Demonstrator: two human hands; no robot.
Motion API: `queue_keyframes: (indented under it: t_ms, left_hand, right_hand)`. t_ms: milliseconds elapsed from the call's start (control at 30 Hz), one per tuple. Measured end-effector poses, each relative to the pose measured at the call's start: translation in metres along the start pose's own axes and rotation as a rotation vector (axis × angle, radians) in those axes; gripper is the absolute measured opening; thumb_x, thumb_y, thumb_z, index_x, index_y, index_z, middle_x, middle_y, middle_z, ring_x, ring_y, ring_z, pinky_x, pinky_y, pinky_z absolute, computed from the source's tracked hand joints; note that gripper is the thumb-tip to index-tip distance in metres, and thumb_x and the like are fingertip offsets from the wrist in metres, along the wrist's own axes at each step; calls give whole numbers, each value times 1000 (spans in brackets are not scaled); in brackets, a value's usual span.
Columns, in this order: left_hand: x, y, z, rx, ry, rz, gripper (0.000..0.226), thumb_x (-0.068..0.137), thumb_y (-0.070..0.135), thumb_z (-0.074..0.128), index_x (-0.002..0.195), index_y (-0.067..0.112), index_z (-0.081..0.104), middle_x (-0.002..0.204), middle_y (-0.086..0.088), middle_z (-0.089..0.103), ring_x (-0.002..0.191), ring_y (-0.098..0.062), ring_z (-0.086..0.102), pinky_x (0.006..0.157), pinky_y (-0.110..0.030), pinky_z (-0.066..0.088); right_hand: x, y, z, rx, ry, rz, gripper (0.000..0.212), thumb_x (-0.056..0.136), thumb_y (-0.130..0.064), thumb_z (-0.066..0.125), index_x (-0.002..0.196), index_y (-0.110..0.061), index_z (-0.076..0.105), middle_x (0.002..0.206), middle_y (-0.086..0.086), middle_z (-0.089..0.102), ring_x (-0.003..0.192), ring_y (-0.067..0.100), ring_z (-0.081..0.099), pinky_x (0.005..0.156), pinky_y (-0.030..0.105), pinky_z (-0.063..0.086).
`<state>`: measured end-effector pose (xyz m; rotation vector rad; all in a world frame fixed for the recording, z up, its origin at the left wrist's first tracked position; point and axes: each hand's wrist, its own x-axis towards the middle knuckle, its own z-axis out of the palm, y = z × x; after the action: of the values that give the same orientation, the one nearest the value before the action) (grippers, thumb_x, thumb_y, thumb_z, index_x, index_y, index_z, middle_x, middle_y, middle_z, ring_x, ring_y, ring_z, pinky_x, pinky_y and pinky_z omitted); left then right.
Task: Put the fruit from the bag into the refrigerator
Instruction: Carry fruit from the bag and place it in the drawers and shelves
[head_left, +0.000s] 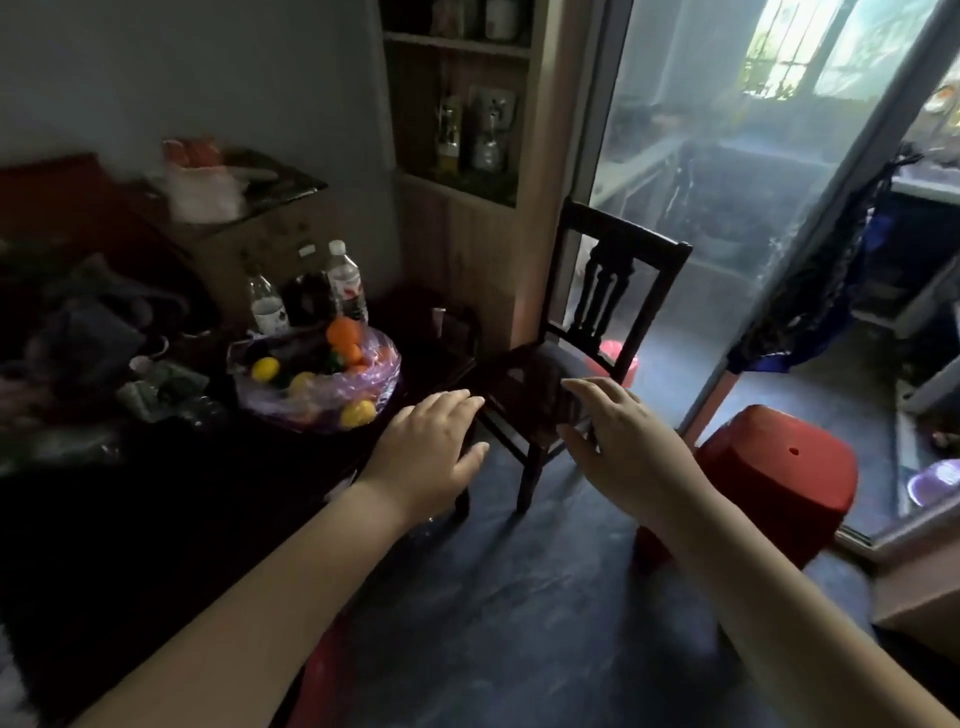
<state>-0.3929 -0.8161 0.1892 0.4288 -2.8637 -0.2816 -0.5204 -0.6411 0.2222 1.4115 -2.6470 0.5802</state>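
I have my left hand (434, 447) and right hand (631, 441) spread, holding nothing, beside the dark wooden chair (576, 338). The thin purple plastic bag (322, 384) left of it looks limp (fruit probably rolls), so I'd cup underneath.

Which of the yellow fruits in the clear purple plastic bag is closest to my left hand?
The yellow fruit at the purple plastic bag's near edge, beside your left hand; the other two sit farther back.

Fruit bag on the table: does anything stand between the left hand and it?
Nothing visible does. The left hand hovers open just right of the fruit bag near the table corner, with only dark tabletop between them. The bottles stand behind the bag.
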Motion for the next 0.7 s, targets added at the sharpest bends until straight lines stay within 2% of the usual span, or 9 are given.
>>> queue_keyframes:
  t_ms: [167,400,700]
  left_hand:
    - [-1,-48,12,36,-14,-161,56,95,43,40,145,19,30,150,2,32,140,-14,26,113,-34,23]
    - [20,-150,16,31,15,-347,55,95,41,44,144,19,31,149,0,35,138,-17,29,110,-34,26]
    - [86,-305,52,-82,-69,-466,55,95,40,43,145,17,31,151,-1,31,138,-18,28,109,-33,26]
  right_hand:
    - [54,-12,45,31,-110,-116,50,92,-30,53,138,-15,43,137,3,48,124,26,45,98,37,42]
    - [156,-58,115,57,-217,-295,52,92,-35,52,140,-16,41,139,1,47,127,23,44,100,37,41]
    - [295,-108,228,67,-388,-274,54,92,-36,51,141,-19,38,138,1,46,126,23,44,100,35,42]
